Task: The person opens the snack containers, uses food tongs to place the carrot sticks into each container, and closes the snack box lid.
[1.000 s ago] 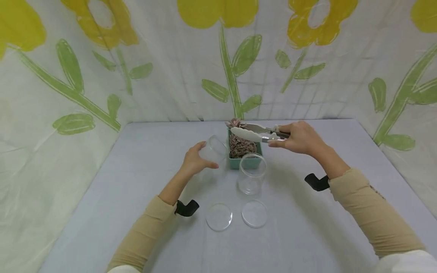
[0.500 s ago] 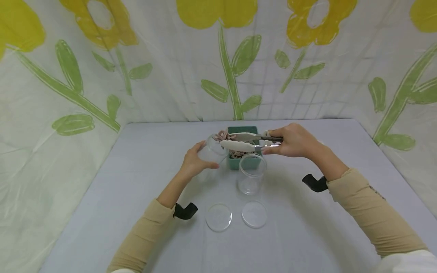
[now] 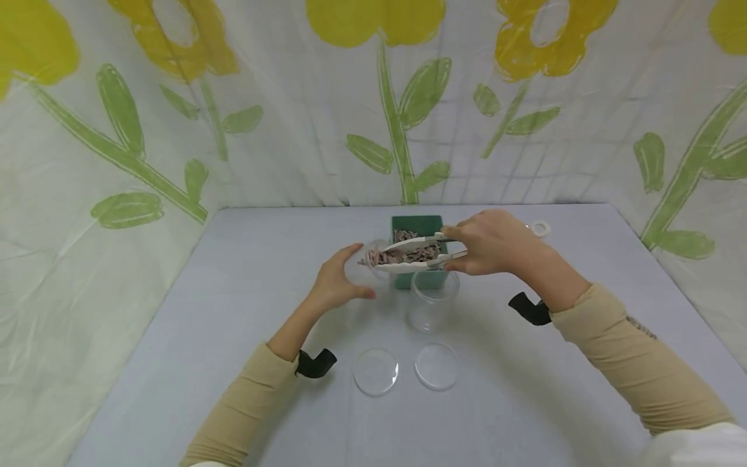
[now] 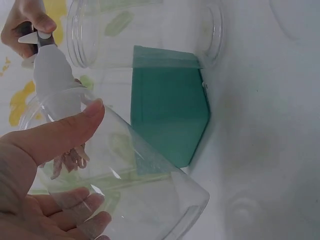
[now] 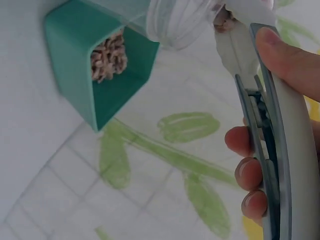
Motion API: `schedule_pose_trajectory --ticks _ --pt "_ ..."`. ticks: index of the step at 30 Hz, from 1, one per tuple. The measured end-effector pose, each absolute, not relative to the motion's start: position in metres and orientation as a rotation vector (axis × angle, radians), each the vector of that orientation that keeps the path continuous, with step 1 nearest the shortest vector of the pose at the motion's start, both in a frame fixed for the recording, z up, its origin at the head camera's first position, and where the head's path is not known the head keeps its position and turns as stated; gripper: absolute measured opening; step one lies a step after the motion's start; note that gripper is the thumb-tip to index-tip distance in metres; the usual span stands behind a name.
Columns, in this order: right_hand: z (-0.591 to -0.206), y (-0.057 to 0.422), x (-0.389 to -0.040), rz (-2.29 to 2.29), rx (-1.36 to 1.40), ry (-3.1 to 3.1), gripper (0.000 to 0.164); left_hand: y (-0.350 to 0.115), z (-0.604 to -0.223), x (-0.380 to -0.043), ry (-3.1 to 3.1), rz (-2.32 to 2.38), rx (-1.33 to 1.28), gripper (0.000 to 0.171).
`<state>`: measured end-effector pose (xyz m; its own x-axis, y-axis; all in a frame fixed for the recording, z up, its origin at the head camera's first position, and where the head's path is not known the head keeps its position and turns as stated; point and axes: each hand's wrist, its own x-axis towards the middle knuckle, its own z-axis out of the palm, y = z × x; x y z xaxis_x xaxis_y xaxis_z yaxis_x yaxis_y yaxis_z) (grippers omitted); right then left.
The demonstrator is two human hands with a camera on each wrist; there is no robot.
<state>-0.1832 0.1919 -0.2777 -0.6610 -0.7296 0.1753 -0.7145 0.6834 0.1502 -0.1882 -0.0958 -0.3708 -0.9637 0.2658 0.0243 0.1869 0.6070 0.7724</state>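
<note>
My left hand [image 3: 337, 279] holds a clear jar [image 4: 145, 195] tilted, its mouth turned toward the tongs; thumb and fingers lie around its wall. In my right hand [image 3: 493, 243] are kitchen tongs [image 3: 413, 244] with white scalloped tips, which reach into that jar's mouth. Brownish-pink shredded strips [image 4: 72, 160] hang from the tips inside the jar. Below the tongs stands a green rectangular container [image 5: 70, 55], partly filled with more of the same shreds [image 5: 110, 57]. How far the tongs are spread inside the jar is partly hidden in the wrist views.
A second clear jar [image 3: 430, 312] stands upright just in front of the green container. Two round transparent lids [image 3: 375, 372] lie side by side nearer to me on the pale table [image 3: 233, 311]. Behind the table hangs a white curtain [image 3: 280, 149] painted with flowers.
The tongs have moved left and down from over the green container into the held jar's mouth, carrying a clump of shreds. My left hand has stayed nearly in place with the jar.
</note>
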Motion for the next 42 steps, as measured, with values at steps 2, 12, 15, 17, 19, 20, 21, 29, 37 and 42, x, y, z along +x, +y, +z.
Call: schedule_pose_trajectory --ticks 2,12,15,17,19,20,21,29,37,42 --pt "-0.275 0.188 -0.183 -0.138 1.191 -2.641 0.049 -0.096 -0.37 -0.187 2.733 1.287 0.397 0.095" --pt "-0.267 0.173 -0.181 -0.257 1.218 -2.739 0.049 -0.096 -0.374 -0.183 2.701 1.297 0.427 0.094" --pt "-0.265 0.169 -0.18 -0.277 1.21 -2.771 0.053 -0.094 -0.375 -0.182 2.69 1.321 0.461 0.094" --pt "-0.264 0.168 -0.18 -0.267 1.199 -2.789 0.058 -0.094 -0.377 -0.182 2.658 1.365 0.447 0.094" --pt "-0.261 0.17 -0.18 -0.226 1.173 -2.825 0.062 -0.096 -0.38 -0.182 2.612 1.42 0.404 0.094" --pt "-0.259 0.172 -0.18 -0.192 1.151 -2.845 0.064 -0.098 -0.381 -0.183 2.589 1.449 0.377 0.093" --pt "-0.258 0.175 -0.18 -0.153 1.115 -2.872 0.066 -0.099 -0.384 -0.183 2.554 1.491 0.345 0.092" --pt "-0.252 0.198 -0.2 -0.08 0.638 -3.091 0.091 -0.111 -0.397 -0.184 2.348 1.763 0.164 0.078" --pt "-0.271 0.203 -0.227 -0.217 0.555 -3.292 0.093 -0.107 -0.403 -0.178 2.254 1.808 0.16 0.073" --pt "-0.278 0.19 -0.233 -0.309 0.546 -3.312 0.064 -0.103 -0.404 -0.177 2.273 1.78 0.147 0.074"
